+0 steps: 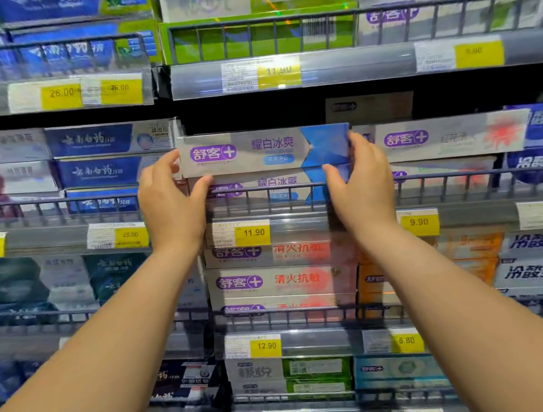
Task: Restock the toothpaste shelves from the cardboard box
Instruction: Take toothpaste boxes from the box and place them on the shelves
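Note:
A silver toothpaste box with a purple logo and a blue right end (262, 150) is held level at the second shelf, above the wire rail (268, 190). My left hand (172, 198) grips its left end, fingers on top and thumb beneath. My right hand (359, 177) grips its right end the same way. The box sits on top of a matching box (271, 185) behind the rail. The space behind and above it is dark. The cardboard box is out of view.
Dark blue boxes (99, 169) stand left of the held box, and a silver box with a red burst (451, 137) lies to its right. Price tags such as 11.90 (253, 232) line the shelf edge. Filled shelves run above and below.

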The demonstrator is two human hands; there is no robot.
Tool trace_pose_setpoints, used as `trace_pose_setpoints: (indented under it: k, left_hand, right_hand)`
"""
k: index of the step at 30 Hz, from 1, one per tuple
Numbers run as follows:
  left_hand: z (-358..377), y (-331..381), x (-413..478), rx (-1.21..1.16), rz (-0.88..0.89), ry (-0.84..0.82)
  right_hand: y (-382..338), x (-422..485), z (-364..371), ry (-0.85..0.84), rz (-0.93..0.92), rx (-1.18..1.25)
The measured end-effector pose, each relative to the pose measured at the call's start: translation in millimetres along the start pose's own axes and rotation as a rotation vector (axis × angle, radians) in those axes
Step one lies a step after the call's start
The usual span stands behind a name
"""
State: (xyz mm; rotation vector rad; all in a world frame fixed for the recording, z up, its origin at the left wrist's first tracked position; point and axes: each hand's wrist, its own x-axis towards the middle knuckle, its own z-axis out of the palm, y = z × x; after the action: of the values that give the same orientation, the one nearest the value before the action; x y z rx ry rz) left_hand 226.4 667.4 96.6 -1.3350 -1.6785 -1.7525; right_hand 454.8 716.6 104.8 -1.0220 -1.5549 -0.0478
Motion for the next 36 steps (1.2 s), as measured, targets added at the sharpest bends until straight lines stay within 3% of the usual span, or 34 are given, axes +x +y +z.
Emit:
trace_pose_setpoints:
  k: [11,17,26,36]
  left_hand:
    - [5.0,-1.7,2.0,0.008,-0.065,0.016]
    - [8.9,-12.7,4.4,-0.056,-0.068,0.04]
    - [5.2,-11.4,0.4,0.027,-0.122,0.039]
    - [0.1,-3.3,0.8,0.099,-0.107,-0.004]
  right_hand:
    - [-11.0,5.7,-2.8,-0.095,0.047,-0.219]
    - [-9.1,-1.0,-5.7,-0.032,0.017,-0.109]
    - [-6.2,-2.1,-10.5,0.075,0.073,0.056]
    - [-5.3,1.1,-6.9,0.111,0.135,0.088]
